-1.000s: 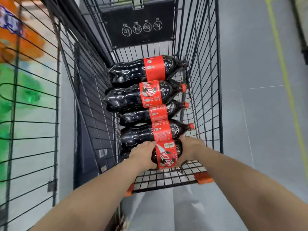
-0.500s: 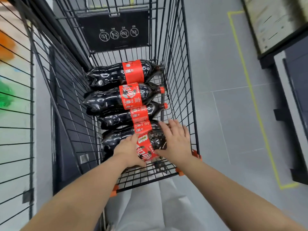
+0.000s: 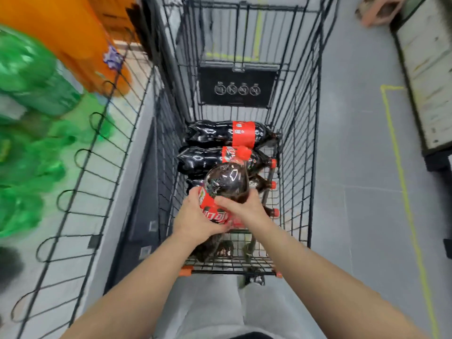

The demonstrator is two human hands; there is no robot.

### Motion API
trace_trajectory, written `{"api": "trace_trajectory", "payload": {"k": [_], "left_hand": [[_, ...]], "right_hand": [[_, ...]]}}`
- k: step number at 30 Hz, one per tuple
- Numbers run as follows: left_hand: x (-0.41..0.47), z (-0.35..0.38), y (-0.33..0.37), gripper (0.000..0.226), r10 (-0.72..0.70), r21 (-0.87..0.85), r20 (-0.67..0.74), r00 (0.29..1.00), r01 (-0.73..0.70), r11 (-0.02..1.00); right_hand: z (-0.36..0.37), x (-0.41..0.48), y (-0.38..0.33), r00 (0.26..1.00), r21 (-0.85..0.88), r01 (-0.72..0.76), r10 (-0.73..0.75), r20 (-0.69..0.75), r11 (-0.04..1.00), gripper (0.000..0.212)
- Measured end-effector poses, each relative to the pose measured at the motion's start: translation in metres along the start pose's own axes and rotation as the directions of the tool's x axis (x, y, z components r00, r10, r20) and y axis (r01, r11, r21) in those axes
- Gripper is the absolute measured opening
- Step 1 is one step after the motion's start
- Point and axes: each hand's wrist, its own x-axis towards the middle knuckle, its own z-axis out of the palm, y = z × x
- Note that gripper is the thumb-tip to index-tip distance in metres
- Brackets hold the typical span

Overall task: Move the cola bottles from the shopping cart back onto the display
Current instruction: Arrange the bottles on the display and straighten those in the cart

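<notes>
Grey floor tiles [image 3: 354, 167] run along the right. The view has swung since a second ago, so the wire-fronted display [image 3: 132, 111] now fills the left edge, blurred, with green soda bottles [image 3: 31, 77] and orange ones [image 3: 73, 33] on it.

Between the two stands the shopping cart [image 3: 315, 118]. Four cola bottles [image 3: 208, 133] lie crosswise on its floor, caps to the right, the nearer two partly hidden.

The fifth, the held cola bottle [image 3: 225, 179], lay flat at the near end of the cart a second ago. It is now raised clear of the others and tipped upright, its red cap [image 3: 243, 152] uppermost.

The left hand [image 3: 195, 221] curls around the red label from the left. The right hand [image 3: 247, 209] wraps the shoulder from the right, so both are closed on the bottle.

Judging from this, the lift is done. The next job is carrying it left over the cart wall to the display, and four more bottles are left to move.
</notes>
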Motion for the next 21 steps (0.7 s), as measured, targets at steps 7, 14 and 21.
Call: {"api": "trace_trajectory", "payload": {"k": [7, 14, 21], "left_hand": [[-0.063, -0.011, 0.023, 0.115, -0.173, -0.222, -0.277, 0.945, 0.113, 0.969], [-0.153, -0.006, 0.054, 0.103, -0.265, -0.426, -0.536, 0.801, 0.013, 0.904], [-0.245, -0.025, 0.048, 0.091, -0.349, -0.495, -0.661, 0.665, -0.037, 0.868]], "right_hand": [[0.009, -0.052, -0.038, 0.942, -0.182, 0.335, -0.329, 0.063, 0.925, 0.082], [0.008, -0.127, -0.062, 0.722, -0.328, 0.691, -0.632, 0.281, 0.644, 0.078], [0.043, -0.199, -0.067, 0.547, -0.246, 0.833, -0.669, 0.503, 0.496, 0.086]]}}
